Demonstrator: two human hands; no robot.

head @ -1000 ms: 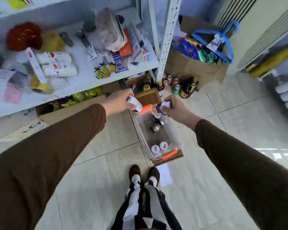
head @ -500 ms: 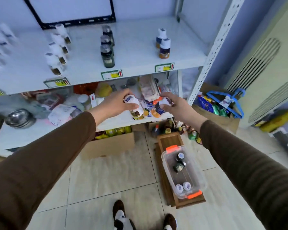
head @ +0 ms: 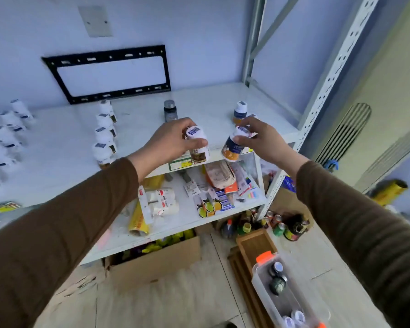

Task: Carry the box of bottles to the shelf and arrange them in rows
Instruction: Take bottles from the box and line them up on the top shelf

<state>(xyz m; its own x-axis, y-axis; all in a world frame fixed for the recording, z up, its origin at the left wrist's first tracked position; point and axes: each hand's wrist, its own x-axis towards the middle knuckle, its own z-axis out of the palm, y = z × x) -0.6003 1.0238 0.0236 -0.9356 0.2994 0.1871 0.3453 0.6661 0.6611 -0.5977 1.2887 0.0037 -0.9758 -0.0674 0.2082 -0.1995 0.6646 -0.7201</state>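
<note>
**Bottles going up to the top shelf, one in each hand**

Bottles being held just above the front edge of the top shelf (head: 223, 107). Gripping a white-capped bottle with a brown base (head: 197, 145) in the left hand (head: 168, 140), fingers and thumb curling round its upper part, cap tilting toward the camera. Pinching a white bottle with an orange base (head: 233, 147) by its cap in the right hand (head: 262, 140) — body leaning down and to the left. Both arms reaching forward in brown sleeves.

Already standing on the shelf: a row of white bottles (head: 104, 133) running from far to near at left of centre, more blurred white bottles (head: 5, 138) at far left, a dark bottle with a grey cap (head: 169, 111) just beyond the left hand, and a white-capped orange-based bottle (head: 240, 112) just beyond the right hand.

Sitting on the floor at lower right — a clear plastic box (head: 294, 297) with orange latches, resting on a wooden tray (head: 253, 245), holding a few more bottles: two dark ones at the far end, white caps at the near end.

Lying on the lower shelf (head: 175, 221): mixed packets and rolls. Sitting beneath it, a cardboard carton (head: 156, 261).
</note>
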